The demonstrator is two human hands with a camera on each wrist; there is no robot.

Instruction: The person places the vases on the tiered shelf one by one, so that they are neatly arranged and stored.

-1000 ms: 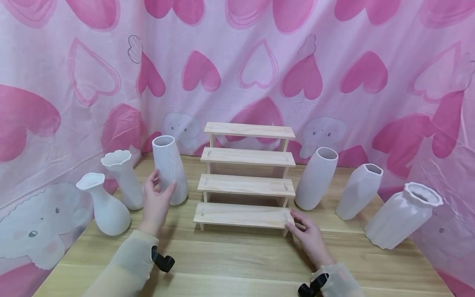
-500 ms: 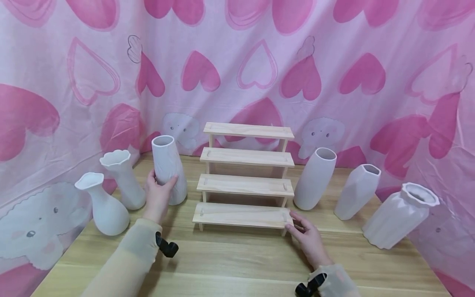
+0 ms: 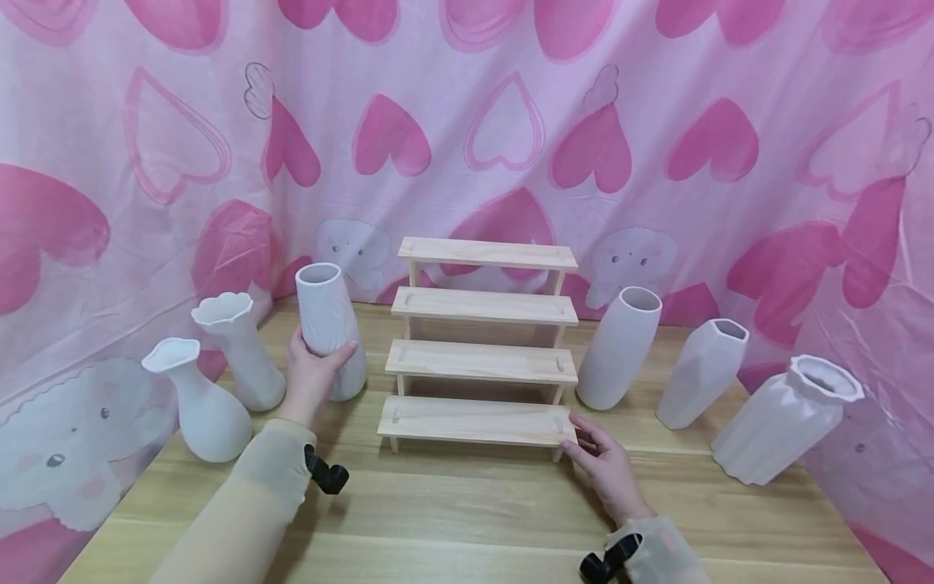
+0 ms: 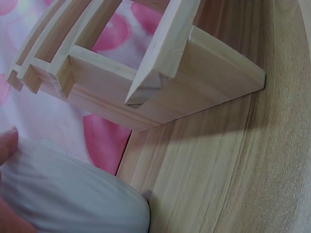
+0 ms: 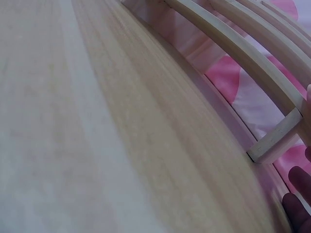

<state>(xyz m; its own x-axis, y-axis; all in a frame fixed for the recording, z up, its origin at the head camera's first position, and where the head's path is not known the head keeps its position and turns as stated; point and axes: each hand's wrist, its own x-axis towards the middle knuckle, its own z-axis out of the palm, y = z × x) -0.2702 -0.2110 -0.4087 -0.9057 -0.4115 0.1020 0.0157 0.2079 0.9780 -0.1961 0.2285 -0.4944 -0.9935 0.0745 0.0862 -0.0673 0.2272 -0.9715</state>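
My left hand (image 3: 312,377) wraps around the lower part of a tall white ribbed vase (image 3: 319,304), thumb across its front. The vase stands upright on the table; in the left wrist view the vase's (image 4: 73,194) lower body shows beside the shelf stand. In the middle is a four-tier wooden shelf stand (image 3: 474,422). Beside the right end of its lowest shelf, my right hand (image 3: 606,474) rests with loosely bent fingers, thumb and forefinger touching the corner. In the right wrist view only a few fingertips (image 5: 295,208) show, near the stand's leg.
Left of the stand are a scalloped white vase (image 3: 241,353) and a round-bodied white vase (image 3: 207,414). To the right stand a smooth white vase (image 3: 620,349), a faceted vase (image 3: 700,377) and a ribbed, ruffle-necked vase (image 3: 781,430). A pink heart-print curtain (image 3: 503,105) hangs behind the wooden table (image 3: 452,519).
My left hand has moved in slightly to the right and its fingers have closed around the tall vase. The right hand has stayed at the shelf corner. The vase has not visibly moved.
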